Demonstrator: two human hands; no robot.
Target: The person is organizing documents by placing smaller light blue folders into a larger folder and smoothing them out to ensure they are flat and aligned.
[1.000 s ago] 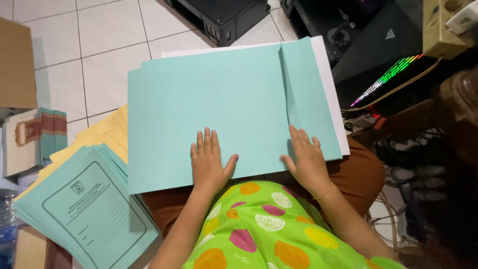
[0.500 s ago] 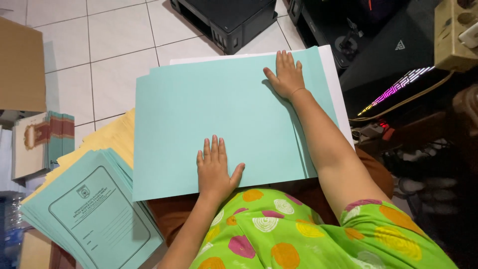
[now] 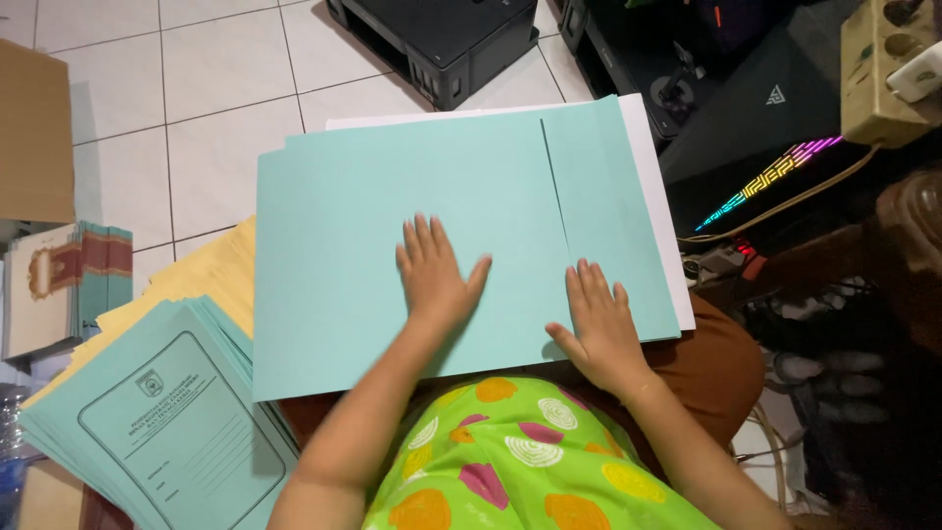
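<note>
In the head view, the left hand [image 3: 435,275] lies flat with fingers spread on the middle of a light green folder [image 3: 392,226] resting across the person's lap. The right hand [image 3: 599,324], also flat and spread, presses the folder's lower right part beside its folded flap [image 3: 603,196]; a stack of printed green folders [image 3: 157,422] lies on the floor just left.

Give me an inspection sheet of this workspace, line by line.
Surface: white tiled floor; work rests on the person's lap.
Job's things: light green folder sheet lying flat, a folded flap along its right side, over a white sheet.
Clutter: stack of printed green folders and yellow sheets at left; brown cardboard.
Hands: left hand and right hand both flat, palms down on the folder sheet.
Cables: tan cable from a power strip.
Surroundings: black printer; dark case with coloured lights.
</note>
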